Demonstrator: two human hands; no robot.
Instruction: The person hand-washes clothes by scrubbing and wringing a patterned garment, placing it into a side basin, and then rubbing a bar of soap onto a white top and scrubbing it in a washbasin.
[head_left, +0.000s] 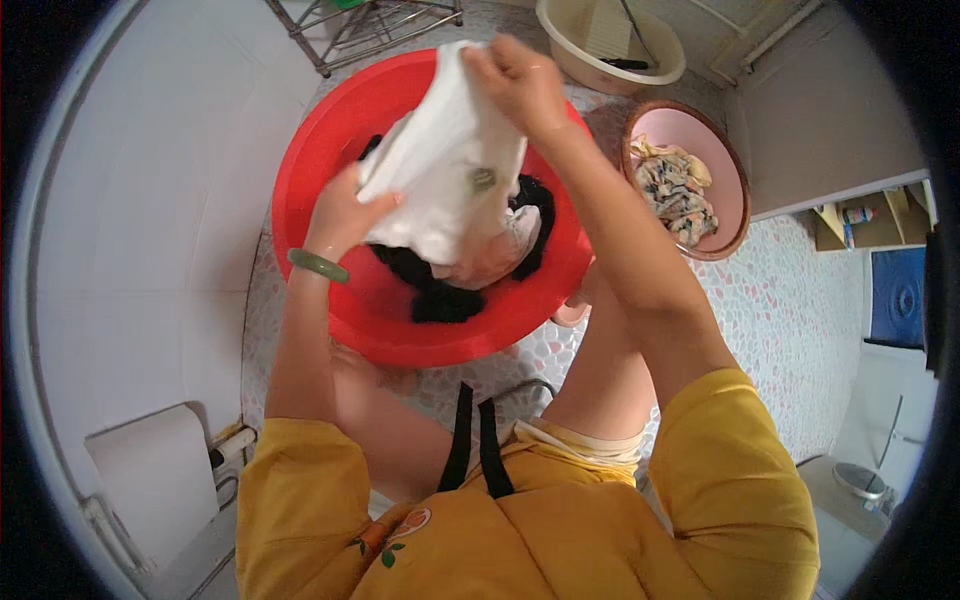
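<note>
A white cloth garment (442, 172) with a small dark greenish mark is stretched between my two hands above a large red plastic basin (360, 307). My right hand (525, 86) pinches its upper end, over the basin's far side. Lower down on the left, my left hand (345, 210) grips another edge of it, with a green bangle (319, 265) on the wrist. Beneath the garment, black clothing (446, 301) and a pale whitish piece of cloth (525, 229) lie in the basin. The raised garment hides part of them.
Right of the red basin stands a pink basin (731, 187) holding patterned clothes (679, 191). Behind it, a cream basin (555, 34) contains a washboard (609, 30). A metal rack (375, 45) is at the back left, near the white wall (165, 187). My knees flank the basin's near side.
</note>
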